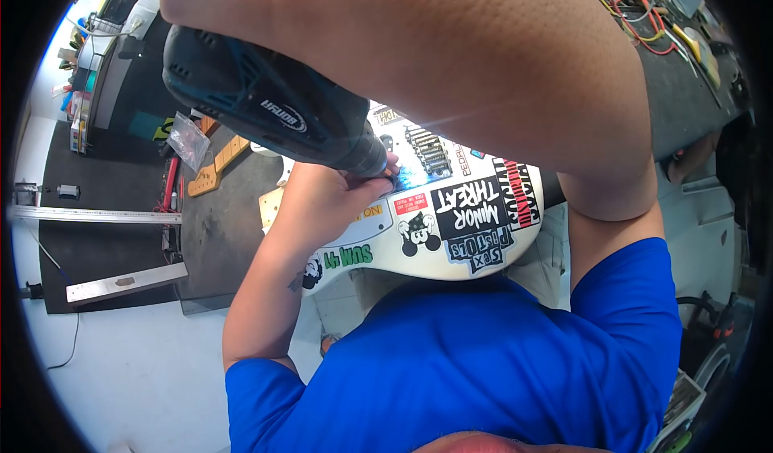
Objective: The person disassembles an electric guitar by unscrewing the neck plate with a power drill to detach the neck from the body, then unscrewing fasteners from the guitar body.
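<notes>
A dark cordless drill (pixel 266 103) slants down to a white electric guitar body (pixel 378 261) covered in stickers. My right hand (pixel 217 0) is at the drill's upper end, holding it; its fingers are mostly hidden. Beside the chuck (pixel 370 157), my left hand (pixel 342 187) has its fingertips pinched together near the drill's tip. Whatever lies between those fingers is too small to make out. The drill's light shines on the guitar near the metal bridge (pixel 428 151).
A guitar neck (pixel 217 167) and a clear plastic bag (pixel 189 140) lie on the dark workbench (pixel 221 248). At the left are a long metal ruler (pixel 97 215) and a metal straightedge bar (pixel 129 282). Cables (pixel 640 10) and tools lie at the top right.
</notes>
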Action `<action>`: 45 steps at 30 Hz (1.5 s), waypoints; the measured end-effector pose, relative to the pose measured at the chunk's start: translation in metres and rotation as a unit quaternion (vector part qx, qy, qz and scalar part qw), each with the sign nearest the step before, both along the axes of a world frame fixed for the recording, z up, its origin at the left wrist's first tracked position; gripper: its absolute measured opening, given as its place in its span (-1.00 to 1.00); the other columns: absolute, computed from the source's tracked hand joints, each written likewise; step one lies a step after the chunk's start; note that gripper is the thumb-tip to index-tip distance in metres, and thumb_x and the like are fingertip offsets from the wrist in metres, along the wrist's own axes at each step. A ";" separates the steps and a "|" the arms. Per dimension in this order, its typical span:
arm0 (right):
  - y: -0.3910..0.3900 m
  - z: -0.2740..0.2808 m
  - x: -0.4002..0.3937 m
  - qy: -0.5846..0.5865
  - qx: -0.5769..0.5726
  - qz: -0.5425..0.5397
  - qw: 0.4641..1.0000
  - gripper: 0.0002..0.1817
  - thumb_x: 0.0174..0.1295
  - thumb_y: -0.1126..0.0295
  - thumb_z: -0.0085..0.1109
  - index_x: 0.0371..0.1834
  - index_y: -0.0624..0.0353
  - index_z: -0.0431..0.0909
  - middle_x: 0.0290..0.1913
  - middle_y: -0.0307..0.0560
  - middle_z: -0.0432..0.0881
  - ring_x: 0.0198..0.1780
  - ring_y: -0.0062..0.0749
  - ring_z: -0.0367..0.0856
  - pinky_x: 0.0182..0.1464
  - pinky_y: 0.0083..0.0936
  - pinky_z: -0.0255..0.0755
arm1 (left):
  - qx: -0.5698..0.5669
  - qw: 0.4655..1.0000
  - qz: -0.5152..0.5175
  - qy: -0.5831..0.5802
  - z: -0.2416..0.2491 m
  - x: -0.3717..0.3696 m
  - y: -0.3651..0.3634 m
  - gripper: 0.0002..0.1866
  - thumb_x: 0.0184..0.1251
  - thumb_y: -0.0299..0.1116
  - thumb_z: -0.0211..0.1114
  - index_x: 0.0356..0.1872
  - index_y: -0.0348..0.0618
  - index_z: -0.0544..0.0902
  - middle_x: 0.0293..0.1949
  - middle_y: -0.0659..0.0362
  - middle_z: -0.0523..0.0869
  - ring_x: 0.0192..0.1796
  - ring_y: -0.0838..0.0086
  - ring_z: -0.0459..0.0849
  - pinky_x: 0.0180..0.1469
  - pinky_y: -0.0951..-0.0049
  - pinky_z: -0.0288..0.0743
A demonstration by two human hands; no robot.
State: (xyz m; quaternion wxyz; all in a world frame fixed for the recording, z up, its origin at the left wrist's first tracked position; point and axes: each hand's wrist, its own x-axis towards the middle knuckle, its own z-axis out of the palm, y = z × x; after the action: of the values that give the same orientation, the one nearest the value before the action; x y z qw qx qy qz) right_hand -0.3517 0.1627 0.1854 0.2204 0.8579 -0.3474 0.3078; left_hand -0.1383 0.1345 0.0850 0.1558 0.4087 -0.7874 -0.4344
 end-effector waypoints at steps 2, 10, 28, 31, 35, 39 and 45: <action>-0.001 0.000 -0.001 0.001 0.000 0.000 1.000 -0.35 0.02 0.54 0.59 0.22 0.27 0.53 -0.24 -0.11 0.77 -0.15 -0.24 0.79 0.04 -0.34 0.55 | 0.006 1.000 0.004 0.004 0.000 -0.001 0.000 -0.73 0.32 -0.69 0.49 0.01 -0.34 0.73 -0.04 0.09 0.83 0.06 0.44 0.86 0.15 0.42 0.78; -0.002 0.000 -0.001 0.002 -0.001 0.003 1.000 -0.36 0.01 0.54 0.61 0.22 0.27 0.55 -0.22 -0.11 0.77 -0.13 -0.26 0.78 0.05 -0.34 0.55 | 0.028 0.999 0.008 0.025 -0.001 -0.001 0.001 -0.71 0.33 -0.74 0.44 0.03 -0.36 0.67 -0.02 0.06 0.83 0.08 0.41 0.85 0.19 0.39 0.78; -0.004 0.000 -0.003 0.010 0.001 0.010 1.000 -0.36 0.01 0.52 0.64 0.21 0.26 0.59 -0.17 -0.13 0.78 -0.09 -0.29 0.78 0.09 -0.35 0.56 | 0.004 1.000 -0.002 0.027 0.001 -0.002 0.004 -0.69 0.30 -0.66 0.53 0.03 -0.29 0.72 0.01 0.10 0.83 0.07 0.45 0.84 0.14 0.40 0.78; -0.004 0.001 -0.004 0.010 -0.001 0.011 1.000 -0.36 0.01 0.52 0.64 0.21 0.26 0.59 -0.17 -0.13 0.78 -0.09 -0.29 0.77 0.09 -0.35 0.56 | 0.009 0.999 -0.001 0.033 0.000 -0.002 0.004 -0.69 0.30 -0.67 0.53 0.03 -0.29 0.71 0.01 0.10 0.82 0.08 0.45 0.83 0.15 0.39 0.77; -0.003 0.002 -0.006 0.009 0.001 0.015 1.000 -0.37 0.01 0.51 0.65 0.21 0.25 0.60 -0.16 -0.13 0.78 -0.08 -0.30 0.77 0.10 -0.36 0.56 | 0.010 0.999 -0.005 0.043 -0.002 -0.002 0.003 -0.70 0.29 -0.69 0.52 0.02 -0.29 0.71 0.02 0.10 0.82 0.09 0.45 0.83 0.15 0.39 0.77; -0.002 0.003 -0.006 0.008 0.000 0.017 1.000 -0.37 0.00 0.51 0.66 0.20 0.25 0.61 -0.15 -0.14 0.78 -0.07 -0.31 0.77 0.11 -0.36 0.56 | 0.020 0.998 -0.003 0.057 -0.004 -0.001 0.003 -0.69 0.29 -0.69 0.52 0.03 -0.28 0.71 0.02 0.10 0.82 0.10 0.44 0.83 0.16 0.40 0.77; 0.000 0.009 -0.014 -0.003 -0.001 0.012 1.000 -0.37 0.00 0.50 0.67 0.20 0.25 0.62 -0.13 -0.14 0.78 -0.06 -0.32 0.77 0.12 -0.36 0.57 | 0.002 0.999 -0.008 0.049 -0.009 -0.001 0.001 -0.72 0.28 -0.67 0.52 0.00 -0.34 0.74 -0.10 0.09 0.86 -0.01 0.46 0.87 0.11 0.44 0.78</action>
State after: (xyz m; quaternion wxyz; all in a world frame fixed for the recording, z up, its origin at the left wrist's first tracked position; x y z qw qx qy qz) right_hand -0.3662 0.1624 0.1947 0.2160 0.8610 -0.3374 0.3133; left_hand -0.1390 0.1354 0.0757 0.1896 0.3812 -0.7812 -0.4567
